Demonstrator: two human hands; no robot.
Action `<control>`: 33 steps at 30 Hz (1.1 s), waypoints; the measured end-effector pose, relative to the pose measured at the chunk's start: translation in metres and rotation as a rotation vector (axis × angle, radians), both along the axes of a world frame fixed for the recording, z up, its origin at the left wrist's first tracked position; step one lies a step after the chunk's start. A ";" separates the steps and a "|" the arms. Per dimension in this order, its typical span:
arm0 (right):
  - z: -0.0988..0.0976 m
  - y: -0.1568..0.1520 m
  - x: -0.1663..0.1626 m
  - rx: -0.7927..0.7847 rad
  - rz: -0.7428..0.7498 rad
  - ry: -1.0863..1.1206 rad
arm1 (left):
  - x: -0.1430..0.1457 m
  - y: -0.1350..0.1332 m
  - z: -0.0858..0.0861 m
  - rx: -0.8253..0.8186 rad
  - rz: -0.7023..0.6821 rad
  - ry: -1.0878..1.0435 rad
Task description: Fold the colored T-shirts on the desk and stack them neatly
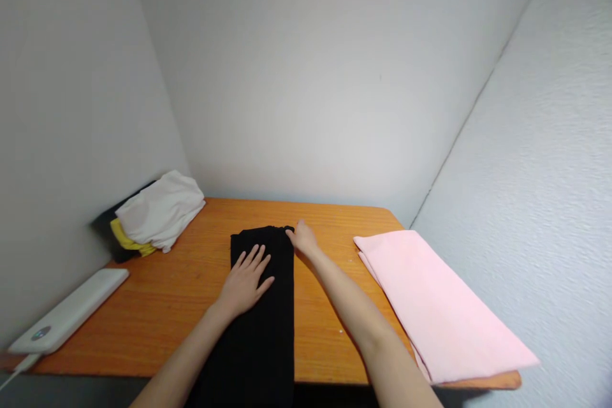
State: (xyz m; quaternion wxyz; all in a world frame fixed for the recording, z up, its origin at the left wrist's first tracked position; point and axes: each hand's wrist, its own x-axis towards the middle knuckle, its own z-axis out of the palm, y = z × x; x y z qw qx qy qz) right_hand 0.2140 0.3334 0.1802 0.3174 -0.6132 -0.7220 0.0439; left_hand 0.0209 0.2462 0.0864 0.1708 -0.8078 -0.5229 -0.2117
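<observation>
A long black folded garment [268,338], perhaps trousers, lies lengthwise on the wooden table [157,312], its gathered end toward the back wall and its near end running past the front edge. My left hand [246,280] rests flat on the cloth with the fingers spread. At the garment's far right corner, my right hand [302,239] pinches the gathered edge between thumb and fingers. Part of the cloth's left side is covered by my left forearm.
Folded pink cloth [440,306] lies along the table's right side. A white cloth [162,207], a yellow cloth [127,239] and a dark item [108,229] are heaped at the back left. Nearer, a white power bank [71,312] has a cable [23,364] plugged in. Walls enclose the table.
</observation>
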 end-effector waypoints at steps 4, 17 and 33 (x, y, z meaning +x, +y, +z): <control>-0.008 0.023 0.000 -0.008 0.024 0.023 | 0.000 0.002 -0.002 -0.030 -0.056 -0.093; -0.033 -0.115 0.007 0.211 0.682 -0.359 | -0.072 -0.012 0.014 -0.038 -0.253 -0.365; -0.106 -0.211 0.081 0.073 0.781 -0.636 | -0.067 -0.094 0.005 -0.173 -0.331 0.059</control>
